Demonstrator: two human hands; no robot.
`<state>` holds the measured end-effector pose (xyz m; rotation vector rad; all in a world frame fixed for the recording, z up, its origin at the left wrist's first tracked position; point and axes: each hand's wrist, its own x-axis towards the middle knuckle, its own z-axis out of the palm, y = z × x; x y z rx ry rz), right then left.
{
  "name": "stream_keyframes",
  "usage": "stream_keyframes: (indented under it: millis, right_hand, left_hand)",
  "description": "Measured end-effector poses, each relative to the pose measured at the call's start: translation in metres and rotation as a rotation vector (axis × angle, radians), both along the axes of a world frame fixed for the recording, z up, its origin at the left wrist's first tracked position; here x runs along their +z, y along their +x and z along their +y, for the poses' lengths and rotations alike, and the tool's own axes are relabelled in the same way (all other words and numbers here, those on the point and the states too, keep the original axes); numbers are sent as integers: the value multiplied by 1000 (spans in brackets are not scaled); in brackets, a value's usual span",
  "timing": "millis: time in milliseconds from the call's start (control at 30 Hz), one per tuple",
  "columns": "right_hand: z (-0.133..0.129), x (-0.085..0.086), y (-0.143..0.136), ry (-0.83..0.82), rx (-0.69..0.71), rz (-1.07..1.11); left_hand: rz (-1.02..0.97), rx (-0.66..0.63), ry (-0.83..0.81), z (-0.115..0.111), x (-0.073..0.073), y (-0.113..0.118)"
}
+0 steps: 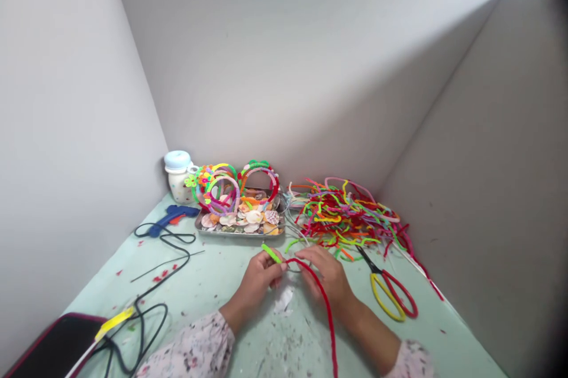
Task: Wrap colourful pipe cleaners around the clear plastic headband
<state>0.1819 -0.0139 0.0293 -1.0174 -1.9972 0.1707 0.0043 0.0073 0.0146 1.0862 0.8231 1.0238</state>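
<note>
Near the middle of the table, my left hand (262, 276) is closed, its thumb and fingers pinching a short bright green fuzzy stem (271, 253) and the end of a red one. The long red fuzzy stem (327, 306) arches from there over my right hand and hangs down toward the near edge. My right hand (326, 277) is just to the right, fingers curved round a thin grey loop (294, 270) that runs between both hands; its fingertips are partly hidden. A crumpled white scrap (284, 300) lies below the hands.
A metal tray (242, 237) of shells holds colourful wrapped rings. Right of it is a pile of fuzzy stems (346, 215), with scissors (390, 295) in front. At left are a white jar (178, 180), a blue glue gun (171, 218), a black cable (153, 289) and a dark device (57, 342).
</note>
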Motion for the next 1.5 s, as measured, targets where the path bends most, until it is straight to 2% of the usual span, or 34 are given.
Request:
stream_keyframes:
  millis: [167, 367, 500, 700, 867, 1167, 1500]
  right_hand:
    - [-5, -9, -12, -145, 6, 35]
    - [-5, -14, -7, -299, 30, 163]
    - [-5, -13, -7, -358, 4, 260]
    - [-6, -10, -6, -436, 33, 256]
    - [-3, -15, -5, -438, 74, 227]
    - [-5, -14, -6, -420, 14, 230]
    - [-2, -16, -6, -382, 26, 129]
  left_hand:
    - [50, -28, 37, -1, 0, 3]
    - [62, -95, 92, -3, -4, 4]
    - [82, -106, 98, -3, -3, 2]
    - [125, -77, 99, -1, -6, 2]
    - [124, -66, 108, 0, -10, 3]
    - [126, -58, 83, -1, -2, 3]
    - [133, -45, 107, 2, -5, 3]
